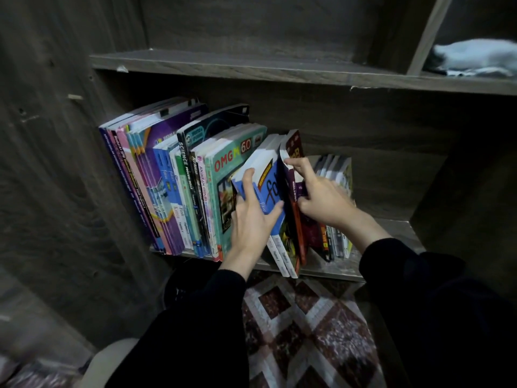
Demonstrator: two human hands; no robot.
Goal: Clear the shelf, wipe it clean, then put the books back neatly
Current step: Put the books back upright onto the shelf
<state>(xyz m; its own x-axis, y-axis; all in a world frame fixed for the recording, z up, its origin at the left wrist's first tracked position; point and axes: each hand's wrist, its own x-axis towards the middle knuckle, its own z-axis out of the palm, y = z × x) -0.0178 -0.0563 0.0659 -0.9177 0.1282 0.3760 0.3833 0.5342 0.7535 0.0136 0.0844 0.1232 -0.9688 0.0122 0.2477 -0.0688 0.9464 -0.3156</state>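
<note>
A row of books stands tilted on the dark wooden shelf (391,231). My left hand (251,214) grips a blue book (270,175) in the middle of the row, thumb on its front cover. Beside it my right hand (319,191) pinches the top of a dark red book (293,147) with its fingertips. A teal book marked OMG 6.0 (226,169) leans just left of the blue one. A few thin books (335,175) stand behind my right hand, partly hidden.
The shelf above (251,65) is bare on its left part. A pale cloth (472,57) lies in the upper right compartment. Below the shelf lies a patterned rug (305,326). The cabinet's side wall (56,163) closes the left.
</note>
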